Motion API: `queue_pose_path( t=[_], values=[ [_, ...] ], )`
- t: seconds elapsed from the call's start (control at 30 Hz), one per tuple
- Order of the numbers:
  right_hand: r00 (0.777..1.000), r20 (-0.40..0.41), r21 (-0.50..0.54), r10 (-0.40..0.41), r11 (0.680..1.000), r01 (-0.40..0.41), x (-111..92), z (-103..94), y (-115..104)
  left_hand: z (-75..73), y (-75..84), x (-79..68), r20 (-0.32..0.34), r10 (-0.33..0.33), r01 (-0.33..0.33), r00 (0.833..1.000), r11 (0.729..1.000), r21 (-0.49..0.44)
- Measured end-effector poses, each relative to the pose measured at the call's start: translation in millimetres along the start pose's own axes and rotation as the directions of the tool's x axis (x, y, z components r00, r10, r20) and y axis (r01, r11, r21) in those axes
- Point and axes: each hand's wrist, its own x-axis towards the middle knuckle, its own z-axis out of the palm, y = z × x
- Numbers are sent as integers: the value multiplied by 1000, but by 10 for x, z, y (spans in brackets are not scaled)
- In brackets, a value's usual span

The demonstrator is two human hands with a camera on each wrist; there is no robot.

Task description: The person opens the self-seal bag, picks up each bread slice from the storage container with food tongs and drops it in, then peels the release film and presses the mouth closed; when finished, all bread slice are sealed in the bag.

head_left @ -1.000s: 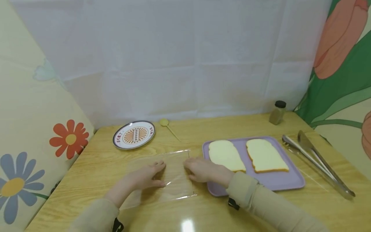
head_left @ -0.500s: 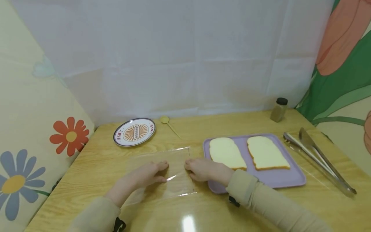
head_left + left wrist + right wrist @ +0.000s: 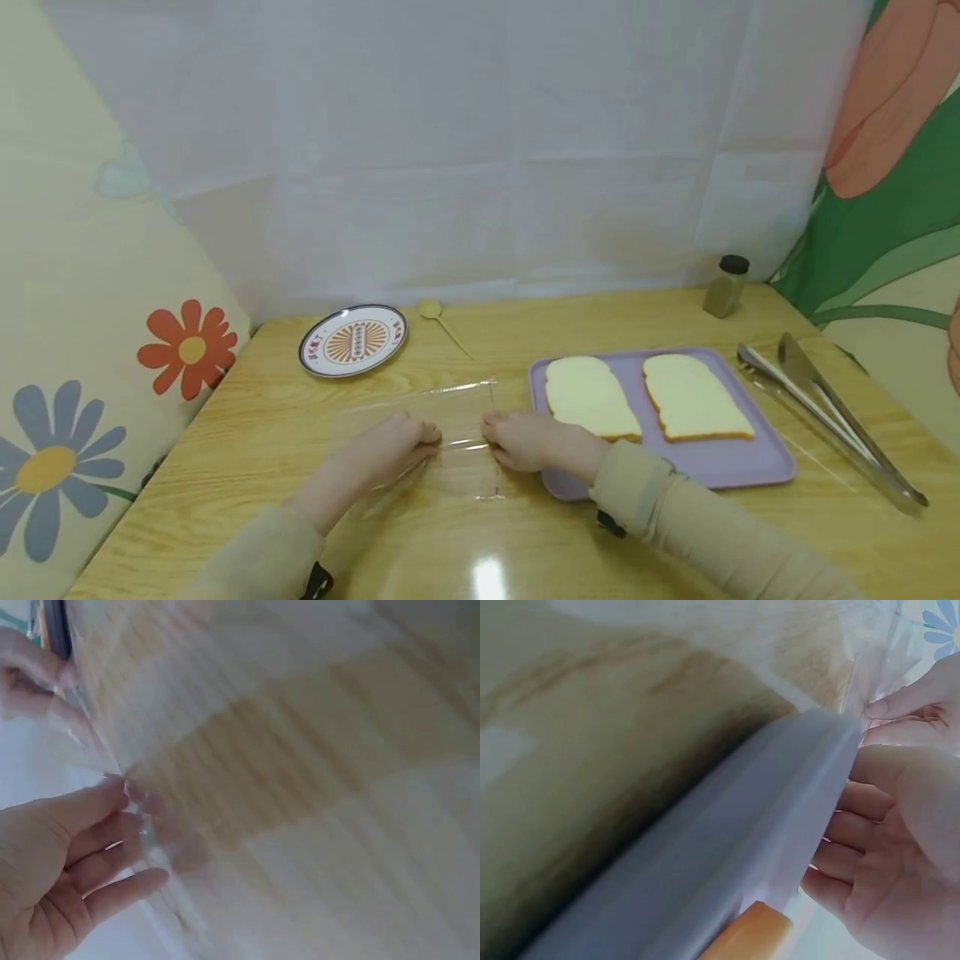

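A thin, clear plastic bag (image 3: 459,410) lies on the wooden table in the head view, its sealed edges catching the light. My left hand (image 3: 386,450) pinches the film on its left side, where a shiny crease rises. The left wrist view shows the film (image 3: 154,847) between that thumb and the fingers. My right hand (image 3: 528,442) pinches the bag near its right edge, its fingertips partly hidden by the hand itself. Close behind the right hand is a purple tray (image 3: 720,475) bearing two bread slices; the right wrist overlaps its front left corner.
One bread slice (image 3: 591,396) lies left on the tray, the other slice (image 3: 696,398) right. Metal tongs (image 3: 832,425) rest beyond the tray. A black-capped jar (image 3: 726,287) stands at the back right. A patterned plate (image 3: 354,340) and a yellow spoon (image 3: 431,309) lie at the back left.
My left fingers have closed together on the film and moved slightly right, drawing up a crease and lifting the bag's near edge. The right hand has stayed at the right edge.
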Motion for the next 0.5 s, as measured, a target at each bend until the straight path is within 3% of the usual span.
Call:
queue_pose_path(
  t=[0.17, 0.3, 0.5],
  values=[
    [1000, -1, 10, -7, 1000, 7, -13, -14, -24, 7, 98, 39, -8, -30, 31, 1000, 988, 151],
    [1000, -8, 3, -11, 1000, 11, -18, -21, -19, 13, 151, 78, -40, -51, 59, 998, 974, 218],
    [1000, -11, -11, -17, 1000, 17, -9, 1, -9, -2, 163, 89, -77, -86, 95, 993, 989, 117]
  ],
)
